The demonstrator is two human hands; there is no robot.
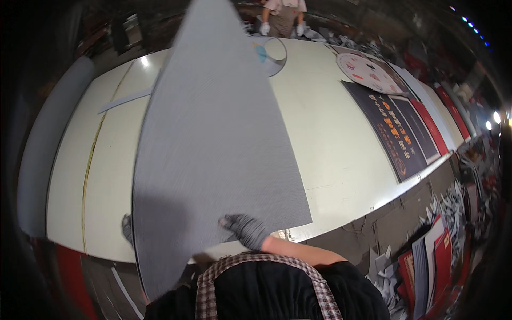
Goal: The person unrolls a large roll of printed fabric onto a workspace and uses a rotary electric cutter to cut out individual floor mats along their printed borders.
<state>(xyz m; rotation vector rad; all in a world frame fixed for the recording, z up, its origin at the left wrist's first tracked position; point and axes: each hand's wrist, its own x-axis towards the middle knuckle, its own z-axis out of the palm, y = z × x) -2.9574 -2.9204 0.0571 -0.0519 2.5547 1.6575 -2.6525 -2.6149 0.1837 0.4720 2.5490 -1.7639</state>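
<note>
A large grey sheet [213, 133] with a faintly textured surface tapers toward the top of the view and covers the middle of the white table. Its left edge runs down past the table's front, close to my body. My left hand [127, 229], in a dark striped glove, shows only in part at that edge; the sheet hides the rest, including most of its fingers. Atop the sheet, near its lower border, lies my right hand [245, 229] in a grey striped glove, fingers reaching left over the surface. A shadow falls on the sheet between both hands.
The white table [330, 176] has a grey roll [50, 144] along its left side and a narrow strip [125, 100] nearby. Printed dark mats [386, 128] and an oval printed piece [370, 72] lie right. Scraps [453, 213] pile beyond. A person [282, 16] stands across.
</note>
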